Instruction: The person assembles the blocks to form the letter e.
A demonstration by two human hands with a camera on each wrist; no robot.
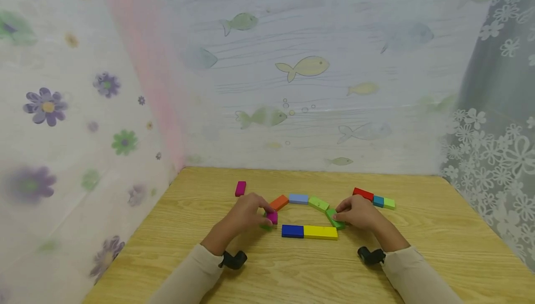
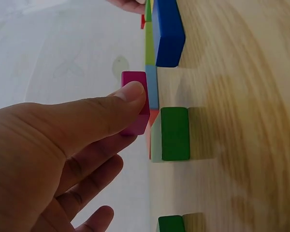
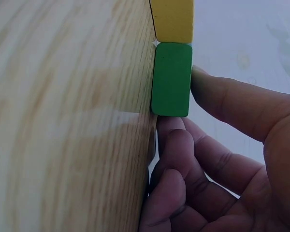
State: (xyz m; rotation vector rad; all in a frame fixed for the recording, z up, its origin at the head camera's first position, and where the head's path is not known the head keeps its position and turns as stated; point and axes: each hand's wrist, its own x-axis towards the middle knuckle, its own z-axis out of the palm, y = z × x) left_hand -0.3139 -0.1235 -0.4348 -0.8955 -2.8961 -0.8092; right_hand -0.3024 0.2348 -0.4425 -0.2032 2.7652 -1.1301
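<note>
My left hand [image 1: 244,213] pinches a magenta block [image 2: 139,125] between thumb and fingers, raised off the table near a green block [image 2: 175,134]. Another green block [image 2: 171,224] shows at the lower edge of the left wrist view. My right hand [image 1: 360,212] holds a green block [image 3: 172,79] on the table, thumb on its top and fingers curled beside it. An orange block [image 1: 279,203], a light blue block [image 1: 298,198] and a lime block [image 1: 319,203] form an arc between the hands. Inside it lie a dark blue block [image 1: 292,231] and a yellow block [image 1: 320,232], end to end.
A second magenta block [image 1: 240,188] lies at the back left. Behind my right hand, a red block [image 1: 362,194], a teal block [image 1: 378,201] and a light green block [image 1: 389,203] form a row. A fish-patterned curtain [image 1: 317,109] hangs behind the wooden table [image 1: 292,276].
</note>
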